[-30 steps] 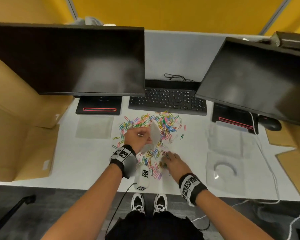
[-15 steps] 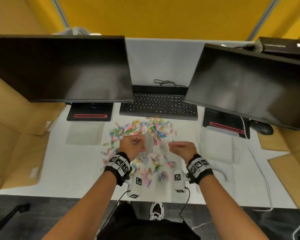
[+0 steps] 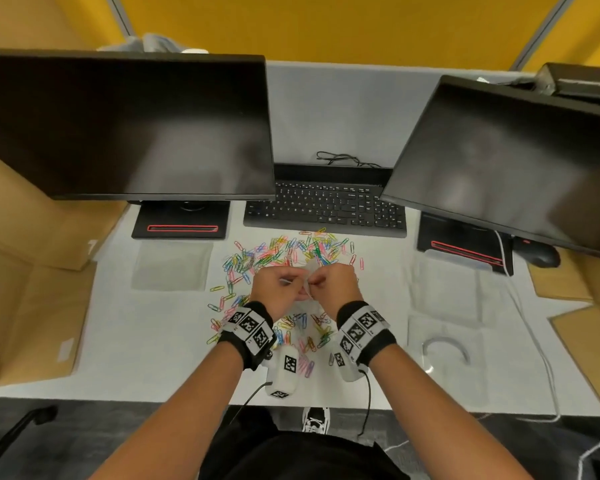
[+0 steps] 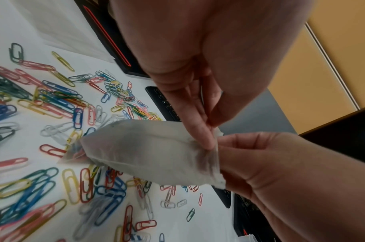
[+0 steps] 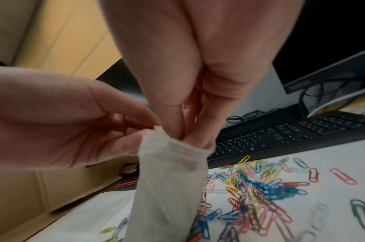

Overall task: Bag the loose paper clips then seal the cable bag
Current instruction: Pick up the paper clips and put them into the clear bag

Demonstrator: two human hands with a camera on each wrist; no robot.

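From the head view, I have both hands raised just above the desk (image 3: 378, 327), my left hand (image 3: 274, 287) and right hand (image 3: 333, 284) meeting knuckle to knuckle over the scatter of paper clips (image 3: 284, 252), with a small frosted bag (image 3: 309, 271) pinched between them; the cable bag (image 3: 445, 348) lies flat well off to my right, its white cable coiled inside, untouched, and another flat bag (image 3: 172, 266) sits to my left in front of the monitor base. From the left wrist view, my left hand's fingertips (image 4: 202, 139) are closed on one lip of the frosted bag (image 4: 148, 150) while the right hand (image 4: 270, 172) pinches the edge opposite, the bag hanging slack over the clips and, as far as I can tell through the plastic, holding nothing. From the right wrist view, my right hand's fingertips (image 5: 198, 139) grip the mouth of the bag (image 5: 169, 188) at its top seam, the left hand (image 5: 63, 131) curled on the near edge beside them. So I judge I am only at the opening step (no clips bagged, by the look of the desk). Next I need to part the two lips without tearing them, then keep the mouth gaping with one hand so the other can gather clips.
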